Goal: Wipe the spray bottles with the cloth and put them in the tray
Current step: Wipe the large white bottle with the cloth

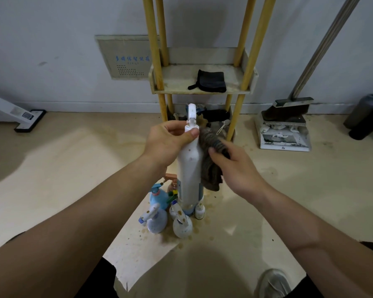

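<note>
A: floor [73,168] status?
B: Beige, with brown splatter mid-floor. A cluster of small speckled spray bottles [159,220] stands in the stain, in front of the rack [154,61].
A: rack?
B: 4 yellow posts, at the floor's far edge by the wall. The upper tray [159,88] carries 1 folded black cloth [211,81]. The lower tray [229,112] holds dark clutter, contents unclear.
A: rest of floor?
B: Dustpan [284,140] at far edge, right of rack. White flat base [28,121] at far left.

spray bottle [190,166]: smooth white plastic, speckled | cloth [211,160]: coarse grey fabric
</note>
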A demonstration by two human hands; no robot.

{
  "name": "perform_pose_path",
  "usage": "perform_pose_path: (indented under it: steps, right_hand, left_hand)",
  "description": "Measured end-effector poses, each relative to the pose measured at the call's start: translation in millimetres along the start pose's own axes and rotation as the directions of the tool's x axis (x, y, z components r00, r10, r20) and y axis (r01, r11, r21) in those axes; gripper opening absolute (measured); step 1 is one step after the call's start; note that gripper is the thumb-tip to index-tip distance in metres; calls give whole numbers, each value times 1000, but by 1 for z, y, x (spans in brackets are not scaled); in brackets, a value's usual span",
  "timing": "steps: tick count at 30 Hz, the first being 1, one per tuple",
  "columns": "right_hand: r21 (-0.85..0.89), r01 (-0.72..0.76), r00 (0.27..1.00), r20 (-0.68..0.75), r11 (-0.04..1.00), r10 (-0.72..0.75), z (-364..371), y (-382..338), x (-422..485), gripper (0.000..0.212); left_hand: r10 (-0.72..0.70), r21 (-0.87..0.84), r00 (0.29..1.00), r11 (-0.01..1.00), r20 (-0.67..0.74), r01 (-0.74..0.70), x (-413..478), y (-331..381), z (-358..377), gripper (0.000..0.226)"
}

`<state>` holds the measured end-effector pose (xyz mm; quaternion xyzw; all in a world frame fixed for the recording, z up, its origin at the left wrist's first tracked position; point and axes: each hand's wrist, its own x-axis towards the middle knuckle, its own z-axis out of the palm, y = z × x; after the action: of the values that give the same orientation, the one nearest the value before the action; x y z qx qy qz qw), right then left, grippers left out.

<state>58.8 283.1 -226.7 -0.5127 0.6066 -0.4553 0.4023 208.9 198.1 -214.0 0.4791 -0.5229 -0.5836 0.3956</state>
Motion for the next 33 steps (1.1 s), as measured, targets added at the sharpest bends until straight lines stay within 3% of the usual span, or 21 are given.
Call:
perform_pose_path:
  steps: [3, 8, 11, 15, 18, 22, 26, 30, 33]
  right_hand:
    - [61, -32, 993, 111, 998, 25, 13, 9, 1, 21]
    - [-240, 94, 993, 95, 966, -73, 21, 16, 8, 100]
    - [-311, 105, 994, 28, 945, -101, 25, 19, 9, 115]
    - [-308, 105, 993, -20, 945, -117, 28, 20, 12, 101]
    - [-140, 74, 995, -49, 987, -82, 21, 15, 15, 83]
    - [86, 20, 996, -91, 996, -12, 9, 6, 21, 67]
    - [240, 20, 998, -71, 971, -3, 2, 1, 21, 58]
    - [334, -5, 998, -57, 943, 25, -4, 1, 21, 54]
    - [362, -8, 998, -60, 932, 32, -5, 2, 23, 49]
  left_hand:
    - [-31, -37, 998, 999, -60, 29, 3, -1, 1, 21]
    - [-77, -68, 990, 995, -116, 69, 1, -3, 7, 29]
    - [-74, -28, 987, 997, -146, 70, -1, -3, 9, 26]
    - [-54, 23, 989, 998, -140, 58, -2, 0, 10, 26]
    - [-33, 27, 996, 999, -87, 35, -4, 1, 6, 20]
    - [-20, 158, 1000, 987, 10, 18, -10, -7, 0, 24]
    - [-250, 161, 934, 963, 254, 214, -16, -11, -3, 46]
    - [-245, 193, 876, 965, 416, 178, -11, -12, -12, 51]
    - [-189, 228, 874, 969, 448, 92, -12, -13, -13, 66]
